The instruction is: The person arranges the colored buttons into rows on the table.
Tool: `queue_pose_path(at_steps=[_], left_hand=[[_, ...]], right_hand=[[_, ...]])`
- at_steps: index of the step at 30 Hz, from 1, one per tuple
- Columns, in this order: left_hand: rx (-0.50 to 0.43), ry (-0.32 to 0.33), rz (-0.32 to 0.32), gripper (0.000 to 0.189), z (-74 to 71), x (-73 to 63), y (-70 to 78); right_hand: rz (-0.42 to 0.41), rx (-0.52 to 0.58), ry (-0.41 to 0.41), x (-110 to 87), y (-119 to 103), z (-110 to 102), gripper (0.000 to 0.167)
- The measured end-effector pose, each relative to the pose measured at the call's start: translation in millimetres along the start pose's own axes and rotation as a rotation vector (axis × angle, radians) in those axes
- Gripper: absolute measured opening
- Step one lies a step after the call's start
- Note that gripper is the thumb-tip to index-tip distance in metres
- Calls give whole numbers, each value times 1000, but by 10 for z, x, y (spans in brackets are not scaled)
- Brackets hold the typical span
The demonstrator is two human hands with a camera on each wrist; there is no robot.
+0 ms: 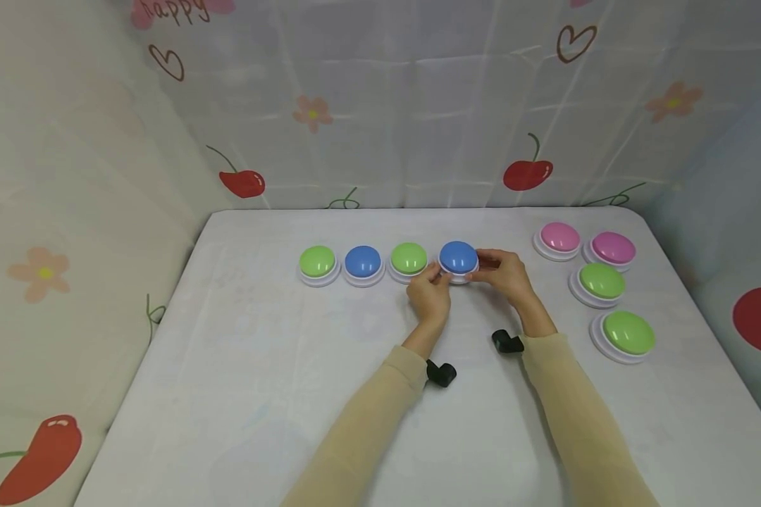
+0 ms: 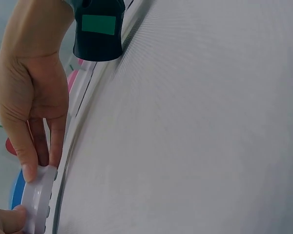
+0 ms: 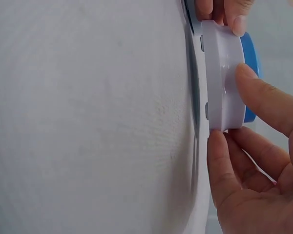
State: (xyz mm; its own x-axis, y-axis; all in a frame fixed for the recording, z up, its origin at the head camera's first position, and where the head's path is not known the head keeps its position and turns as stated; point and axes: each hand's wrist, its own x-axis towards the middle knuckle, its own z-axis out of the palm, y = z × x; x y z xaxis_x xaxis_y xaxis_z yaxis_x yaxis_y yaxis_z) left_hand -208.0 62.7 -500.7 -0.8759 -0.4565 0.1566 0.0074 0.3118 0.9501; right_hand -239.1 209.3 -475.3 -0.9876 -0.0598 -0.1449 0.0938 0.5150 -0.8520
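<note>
A blue dome push button [image 1: 459,259] with a white round base stands at the right end of a row. My left hand [image 1: 430,292] holds its near left side, thumb and fingers at the base. From the right, my right hand [image 1: 506,273] grips the same base. In the right wrist view, the right thumb and fingers pinch the base [image 3: 224,78], and left fingertips [image 3: 239,24] touch it above. The left wrist view shows the right hand [image 2: 34,97] on the base, with only part of the left hand [image 2: 7,219] in the corner.
To the left stand a green button [image 1: 409,259], a blue button [image 1: 363,262] and another green button [image 1: 317,261]. On the right are two pink buttons [image 1: 560,237] and two green ones [image 1: 629,333]. A patterned curtain [image 1: 387,105] hangs behind the white table [image 1: 241,352].
</note>
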Motion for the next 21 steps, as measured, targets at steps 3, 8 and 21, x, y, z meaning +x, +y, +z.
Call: queue_pose_path(at_steps=[3,8,21], left_hand=[[20,0,9,28,2,-5,-3],[45,3,31,26,5,-12,-14],[94,-4,64,23,-3,-18,-6]], right_hand=[[-3,4,-7,4,12,-1,66],[6,-13,-20,8,35,4,66],[5,-28,-31,27,59,22,66]])
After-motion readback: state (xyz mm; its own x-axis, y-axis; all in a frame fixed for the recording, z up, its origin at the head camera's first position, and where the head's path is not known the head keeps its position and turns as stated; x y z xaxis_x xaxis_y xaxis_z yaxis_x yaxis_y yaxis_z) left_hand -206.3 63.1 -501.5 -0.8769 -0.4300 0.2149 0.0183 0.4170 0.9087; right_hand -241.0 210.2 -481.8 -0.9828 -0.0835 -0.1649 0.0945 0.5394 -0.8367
